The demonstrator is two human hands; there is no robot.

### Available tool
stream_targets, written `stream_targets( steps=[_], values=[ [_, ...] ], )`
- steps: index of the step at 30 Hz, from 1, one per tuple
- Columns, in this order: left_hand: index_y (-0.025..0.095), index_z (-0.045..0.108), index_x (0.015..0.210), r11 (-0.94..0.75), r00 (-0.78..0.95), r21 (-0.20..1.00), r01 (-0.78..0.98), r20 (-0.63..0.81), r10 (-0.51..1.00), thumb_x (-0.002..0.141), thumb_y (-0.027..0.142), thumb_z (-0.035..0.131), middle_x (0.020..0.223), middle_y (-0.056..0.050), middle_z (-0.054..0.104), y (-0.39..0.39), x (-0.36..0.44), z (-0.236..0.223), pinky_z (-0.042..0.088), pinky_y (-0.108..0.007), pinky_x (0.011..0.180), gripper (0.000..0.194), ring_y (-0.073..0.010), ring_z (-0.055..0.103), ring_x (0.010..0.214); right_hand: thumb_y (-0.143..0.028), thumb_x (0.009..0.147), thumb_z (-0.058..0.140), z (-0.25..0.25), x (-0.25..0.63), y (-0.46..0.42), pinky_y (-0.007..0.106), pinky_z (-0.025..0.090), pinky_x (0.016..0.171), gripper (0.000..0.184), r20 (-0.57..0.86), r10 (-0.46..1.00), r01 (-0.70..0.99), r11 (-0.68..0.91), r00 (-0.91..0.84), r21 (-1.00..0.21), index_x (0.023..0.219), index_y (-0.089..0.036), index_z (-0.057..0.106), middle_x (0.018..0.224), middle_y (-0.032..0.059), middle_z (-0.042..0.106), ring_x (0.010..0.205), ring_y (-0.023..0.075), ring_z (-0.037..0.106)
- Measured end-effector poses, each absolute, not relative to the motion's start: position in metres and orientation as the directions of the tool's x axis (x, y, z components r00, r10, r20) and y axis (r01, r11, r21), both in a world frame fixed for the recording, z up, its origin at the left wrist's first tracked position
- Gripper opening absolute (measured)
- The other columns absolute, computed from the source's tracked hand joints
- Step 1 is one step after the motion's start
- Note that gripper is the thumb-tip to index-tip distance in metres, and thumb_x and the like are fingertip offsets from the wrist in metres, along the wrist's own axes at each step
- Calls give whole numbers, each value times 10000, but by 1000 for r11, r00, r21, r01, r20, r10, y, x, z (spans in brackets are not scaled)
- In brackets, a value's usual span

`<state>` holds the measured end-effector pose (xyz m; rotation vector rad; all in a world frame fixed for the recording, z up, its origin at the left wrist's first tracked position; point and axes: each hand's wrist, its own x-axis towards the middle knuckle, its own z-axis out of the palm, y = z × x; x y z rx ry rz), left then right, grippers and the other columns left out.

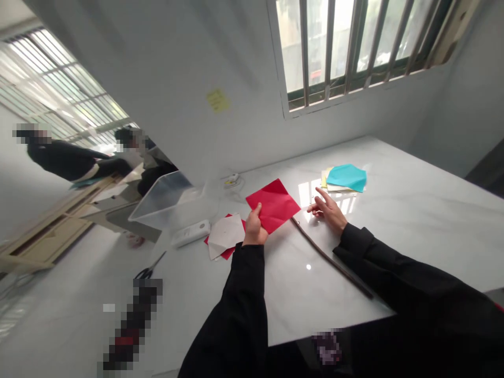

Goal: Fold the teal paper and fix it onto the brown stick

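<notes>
A flat, four-cornered sheet of bright red paper (pixel 280 202) is up in the left hand (pixel 255 229), above the white, marble-patterned worktop (pixel 287 299); the thumb presses on its upper face, while the fingers beneath are hidden. The right hand (pixel 331 212), to the right of the red sheet and apart from it, grasps nothing visible: its index finger is stretched out, the others partly curled.

The work seems to be partway, with this one sheet in hand and not laid on either paper group. The red sheet shows faint creases but no clear cut or finished fold. Left of it lies a loose stack of white and red paper pieces (pixel 225 236); farther off to its right, a stack of turquoise, yellow and cream paper (pixel 346 177). Whether either stack is finished or waiting cannot be told.

A long, thin, dark, slightly curved rod (pixel 331 257) runs from near the red sheet's right corner toward the worktop's near edge, with nothing attached along its visible length. Dark-handled metal scissors (pixel 146 272) lie unheld, well to the left of the red sheet. How much is left cannot be judged.
</notes>
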<state>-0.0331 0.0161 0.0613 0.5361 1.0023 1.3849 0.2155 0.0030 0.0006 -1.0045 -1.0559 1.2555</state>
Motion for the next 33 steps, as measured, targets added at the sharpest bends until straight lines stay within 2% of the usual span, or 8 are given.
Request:
stream_targets(
  steps=[3, 6, 9, 12, 17, 21, 25, 33],
  values=[
    [212, 698, 1244, -80, -426, 923, -376, -96, 900, 932, 431, 714, 1195, -115, 794, 12, -81, 84, 608, -489, 1060, 382, -282, 765, 1168, -799, 850, 674, -2, 215, 6, 300, 503, 616, 1029, -3, 998, -315, 19, 69, -949, 1595, -139, 411, 827, 48, 730, 655, 162, 594],
    [227, 692, 1333, -277, -646, 952, 127, 292, 706, 954, 517, 649, 1365, -116, 735, -6, -140, 116, 527, -463, 1171, 479, -294, 670, 1338, -796, 834, 698, -5, 212, 8, 286, 503, 615, 915, 4, 998, -294, 21, 60, -956, 1464, -150, 546, 861, 57, 723, 666, 149, 597],
    [292, 585, 1537, -394, -231, 699, 596, 620, 750, 1033, 516, 499, 1630, -56, 547, -25, -178, 126, 300, -419, 1334, 558, -264, 429, 1576, -795, 832, 699, -9, 210, 11, 281, 502, 605, 837, 27, 998, -248, 42, 61, -968, 1361, -150, 621, 892, 64, 713, 670, 142, 606],
    [303, 522, 1600, -330, 93, 457, 826, 466, 880, 1048, 452, 404, 1737, -36, 388, -38, -187, 97, 200, -502, 1357, 584, -284, 295, 1644, -807, 844, 670, -13, 209, 13, 282, 496, 592, 803, 47, 997, -231, 58, 54, -971, 1306, -151, 655, 901, 65, 706, 665, 140, 604],
    [348, 529, 1593, -91, 88, 228, 969, 24, 996, 990, 528, 524, 1727, -49, 400, -44, -185, 30, 208, -651, 1310, 629, -392, 284, 1634, -828, 844, 648, -16, 208, 14, 288, 475, 592, 777, 54, 997, -241, 66, 58, -968, 1209, -143, 702, 881, 66, 691, 669, 141, 591],
    [322, 621, 1517, -93, 52, 256, 962, 160, 986, 1051, 441, 406, 1673, -70, 492, -35, -194, 19, 320, -597, 1279, 526, -348, 444, 1551, -843, 840, 630, -15, 207, 13, 299, 465, 599, 766, 76, 995, -240, 89, 62, -967, 1143, -147, 727, 866, 66, 684, 665, 144, 585],
    [227, 636, 1498, -45, -13, 198, 979, 285, 958, 987, 404, 497, 1624, -147, 535, -26, -198, 17, 343, -581, 1267, 558, -379, 467, 1508, -831, 871, 602, -17, 207, 14, 302, 462, 617, 748, 104, 994, -186, 107, 25, -977, 1110, -138, 753, 871, 71, 683, 683, 148, 586],
    [200, 615, 1509, -60, 20, 160, 985, 244, 969, 974, 498, 539, 1611, -174, 522, -25, -195, 10, 282, -574, 1304, 616, -396, 433, 1519, -781, 915, 595, -25, 209, 16, 301, 464, 625, 697, 134, 991, -131, 131, -13, -983, 1082, -129, 777, 847, 74, 693, 686, 149, 581]
  ],
)
